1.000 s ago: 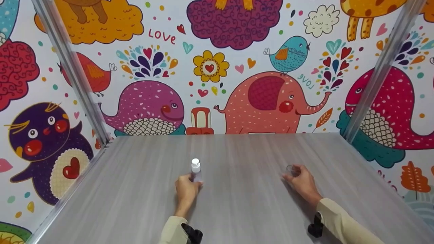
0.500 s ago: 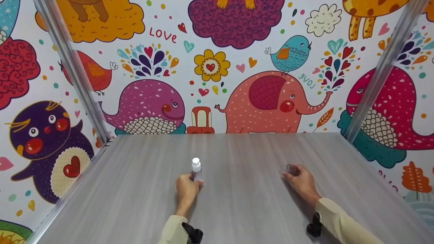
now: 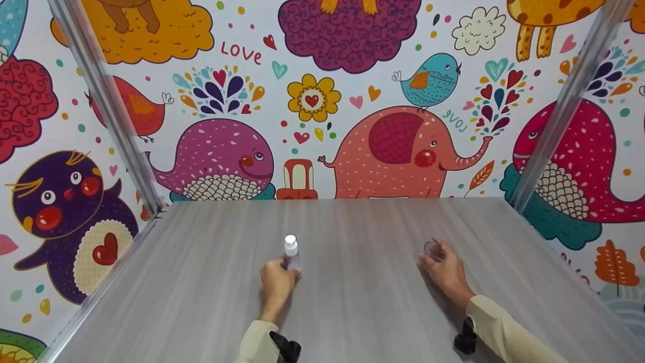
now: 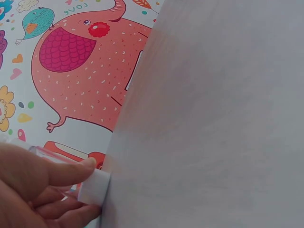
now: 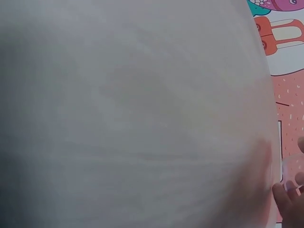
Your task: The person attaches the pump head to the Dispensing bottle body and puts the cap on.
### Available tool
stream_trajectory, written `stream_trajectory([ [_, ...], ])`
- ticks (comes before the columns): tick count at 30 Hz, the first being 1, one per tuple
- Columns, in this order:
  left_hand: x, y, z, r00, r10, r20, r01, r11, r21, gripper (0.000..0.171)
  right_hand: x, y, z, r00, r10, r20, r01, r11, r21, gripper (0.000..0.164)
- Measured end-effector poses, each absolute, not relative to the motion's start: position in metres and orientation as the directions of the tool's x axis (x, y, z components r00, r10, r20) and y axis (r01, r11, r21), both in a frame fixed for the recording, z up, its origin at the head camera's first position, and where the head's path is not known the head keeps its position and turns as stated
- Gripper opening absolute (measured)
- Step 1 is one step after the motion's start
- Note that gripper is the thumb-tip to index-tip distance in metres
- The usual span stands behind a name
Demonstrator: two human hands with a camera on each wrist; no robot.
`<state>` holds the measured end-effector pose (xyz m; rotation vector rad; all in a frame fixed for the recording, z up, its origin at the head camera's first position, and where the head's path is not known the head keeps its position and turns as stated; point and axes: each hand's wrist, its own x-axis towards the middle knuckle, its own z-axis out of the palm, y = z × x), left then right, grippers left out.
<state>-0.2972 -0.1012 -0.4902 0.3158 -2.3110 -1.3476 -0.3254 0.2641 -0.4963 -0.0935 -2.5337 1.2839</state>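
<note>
A small pump bottle [image 3: 291, 247] with a white top and a see-through body stands upright left of the table's middle. My left hand [image 3: 277, 281] holds it low, with thumb and fingers around the body. In the left wrist view, the bottle's white base [image 4: 95, 186] shows between thumb and fingers, close to the tabletop. Farther right, my right hand [image 3: 447, 271] holds a small clear cap [image 3: 429, 248] between thumb and fingers at the table. At the right edge of the right wrist view, the clear cap [image 5: 290, 170] is partly cut off, with fingertips around it.
The grey wood-grain table [image 3: 352, 302] reaches back to a wall [image 3: 312, 55] printed with cartoon animals. Metal posts rise at its back left [image 3: 108, 106] and back right [image 3: 552, 108] corners. Black wrist mounts [image 3: 286, 348] sit on both cream sleeves.
My right hand has shifted slightly and its upper finger has lifted a little, so more of the clear cap shows. My left hand and the bottle look unchanged.
</note>
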Motion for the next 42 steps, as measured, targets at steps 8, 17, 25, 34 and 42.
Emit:
stream_trajectory([
  [8,-0.297,-0.101,-0.49,-0.877,-0.412,0.247,0.012,0.495,0.869,0.02,-0.324,0.262,-0.497,-0.954,0.23,0.195,-0.032,0.565,-0.824,0.051],
  [17,-0.298,-0.101,-0.49,-0.876,-0.419,0.238,-0.004,0.5,0.866,0.017,-0.325,0.257,-0.497,-0.952,0.214,0.218,-0.077,0.522,-0.85,0.044],
  [25,-0.297,-0.101,-0.491,-0.876,-0.413,0.248,0.013,0.494,0.869,0.019,-0.326,0.25,-0.494,-0.953,0.182,0.243,-0.119,0.513,-0.85,0.044],
  [34,-0.297,-0.101,-0.49,-0.884,-0.408,0.229,0.001,0.489,0.872,0.019,-0.325,0.242,-0.487,-0.958,0.156,0.241,-0.127,0.522,-0.844,0.044],
  [42,-0.296,-0.102,-0.49,-0.886,-0.408,0.22,-0.004,0.482,0.876,0.018,-0.326,0.237,-0.485,-0.963,0.122,0.242,-0.146,0.521,-0.841,0.043],
])
